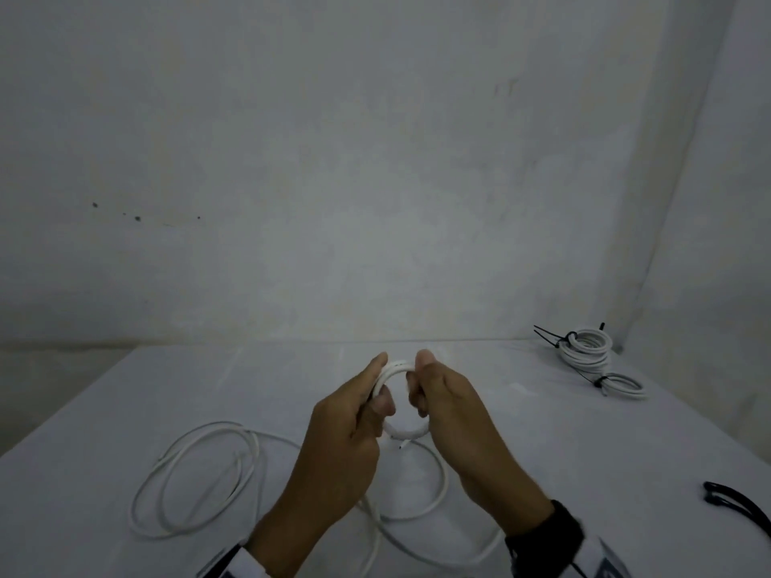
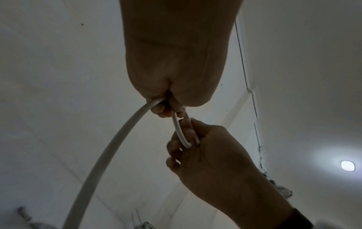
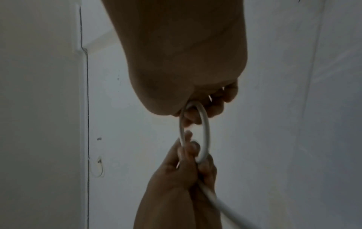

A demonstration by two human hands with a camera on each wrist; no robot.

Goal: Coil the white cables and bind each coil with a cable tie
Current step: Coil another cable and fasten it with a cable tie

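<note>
Both hands hold a small coil (image 1: 398, 366) of white cable above the middle of the table. My left hand (image 1: 369, 400) grips its left side, thumb on top. My right hand (image 1: 423, 390) grips its right side. The rest of this white cable (image 1: 196, 465) trails down in loose loops on the table to the left and under my wrists. From the left wrist, the cable (image 2: 115, 144) runs out of my left fist and the coil (image 2: 179, 131) bridges to the right hand (image 2: 195, 148). From the right wrist, the coil (image 3: 204, 133) hangs between both fists.
Bound white coils (image 1: 584, 348) with black ties lie at the far right of the table (image 1: 542, 452). Loose black cable ties (image 1: 738, 508) lie at the right edge. A pale wall rises behind the table.
</note>
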